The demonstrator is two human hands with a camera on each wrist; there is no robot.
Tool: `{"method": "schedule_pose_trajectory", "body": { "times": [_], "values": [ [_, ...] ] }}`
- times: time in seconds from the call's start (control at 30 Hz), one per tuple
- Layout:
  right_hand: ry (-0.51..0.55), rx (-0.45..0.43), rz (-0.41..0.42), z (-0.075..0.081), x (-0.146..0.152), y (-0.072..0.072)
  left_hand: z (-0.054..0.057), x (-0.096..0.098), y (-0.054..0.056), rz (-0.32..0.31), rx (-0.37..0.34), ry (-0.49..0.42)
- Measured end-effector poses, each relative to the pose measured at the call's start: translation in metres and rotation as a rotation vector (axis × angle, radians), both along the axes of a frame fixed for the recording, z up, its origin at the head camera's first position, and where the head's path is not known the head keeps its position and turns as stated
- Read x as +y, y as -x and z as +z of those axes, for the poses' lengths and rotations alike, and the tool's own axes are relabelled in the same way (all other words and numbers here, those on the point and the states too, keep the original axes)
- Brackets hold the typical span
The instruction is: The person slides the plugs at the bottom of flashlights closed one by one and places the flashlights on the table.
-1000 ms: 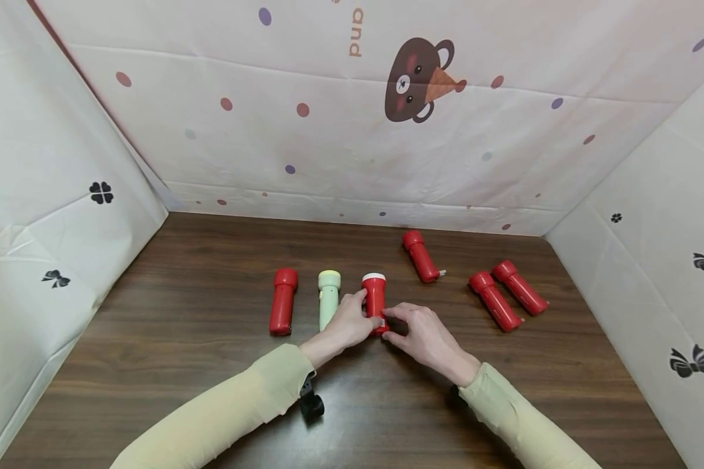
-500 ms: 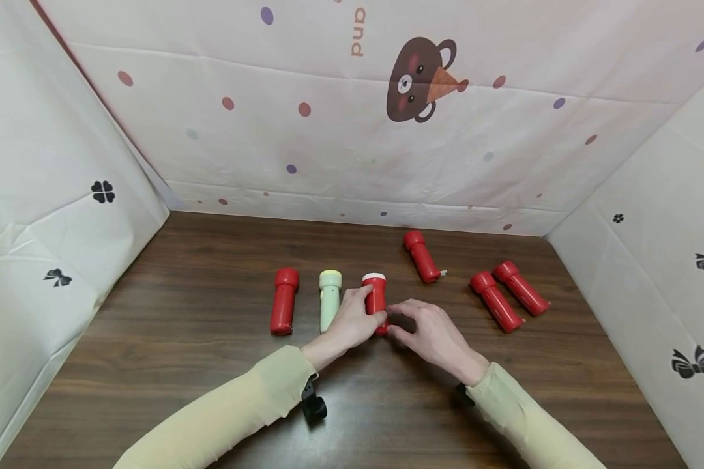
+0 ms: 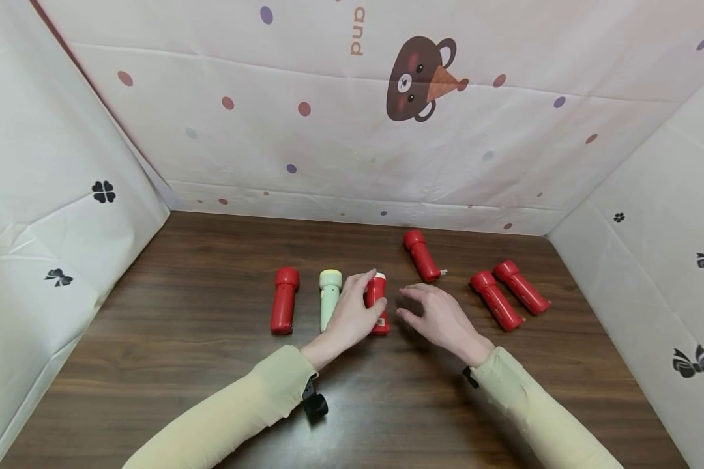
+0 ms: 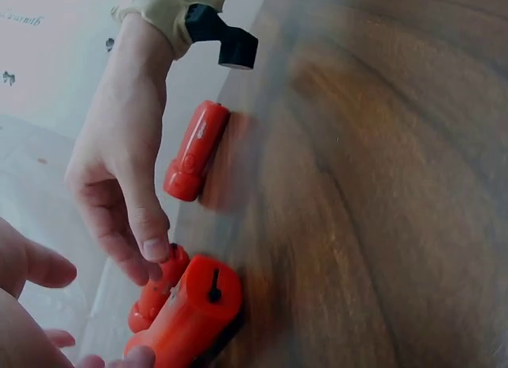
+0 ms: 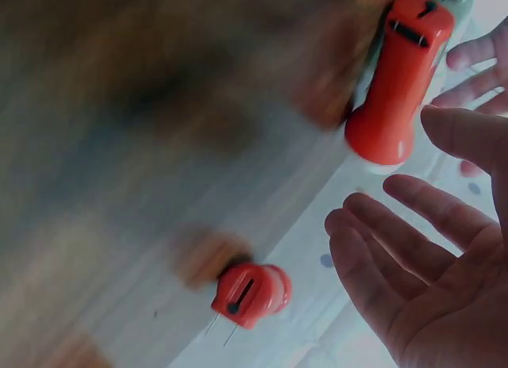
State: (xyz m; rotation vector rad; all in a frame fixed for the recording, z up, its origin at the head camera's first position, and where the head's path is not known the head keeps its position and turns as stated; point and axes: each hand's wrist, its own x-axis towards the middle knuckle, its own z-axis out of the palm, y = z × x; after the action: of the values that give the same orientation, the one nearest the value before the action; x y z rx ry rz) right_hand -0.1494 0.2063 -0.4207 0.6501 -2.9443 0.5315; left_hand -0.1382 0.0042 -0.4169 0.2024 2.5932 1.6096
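In the head view, a red flashlight with a white rim [image 3: 377, 293] lies on the brown table. My left hand [image 3: 353, 312] is over its left side, fingers and thumb spread and loosely bent, seemingly not gripping it. The right wrist view shows the same red flashlight [image 5: 397, 82] with the left hand's fingers [image 5: 476, 86] beside it. To its right hovers my right hand [image 3: 440, 320], fingers apart and holding nothing. A pale green flashlight [image 3: 330, 296] lies just left of the left hand, and a plain red flashlight [image 3: 284, 303] farther left.
Another red flashlight [image 3: 422, 256] with metal prongs showing lies toward the back. Two more, a red flashlight [image 3: 496, 301] and its neighbour, a red flashlight [image 3: 522, 287], lie side by side at right. Patterned white sheets [image 3: 328, 143] enclose the table's back and sides.
My right hand has drawn away from the white-rimmed flashlight, to the right. The left hand has shifted slightly up its body, and its grip has loosened.
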Motion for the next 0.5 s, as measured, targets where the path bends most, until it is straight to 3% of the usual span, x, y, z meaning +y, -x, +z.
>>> {"method": "schedule_pose_trajectory", "body": {
  "times": [0.23,0.5],
  "values": [
    [-0.040,0.018,-0.056,0.007,0.012,0.025,0.004,-0.002,0.002,-0.089,0.119,0.082],
    [-0.098,-0.015,-0.154,0.015,0.022,0.054,0.010,-0.003,0.000,-0.128,0.131,0.079]
  ]
}}
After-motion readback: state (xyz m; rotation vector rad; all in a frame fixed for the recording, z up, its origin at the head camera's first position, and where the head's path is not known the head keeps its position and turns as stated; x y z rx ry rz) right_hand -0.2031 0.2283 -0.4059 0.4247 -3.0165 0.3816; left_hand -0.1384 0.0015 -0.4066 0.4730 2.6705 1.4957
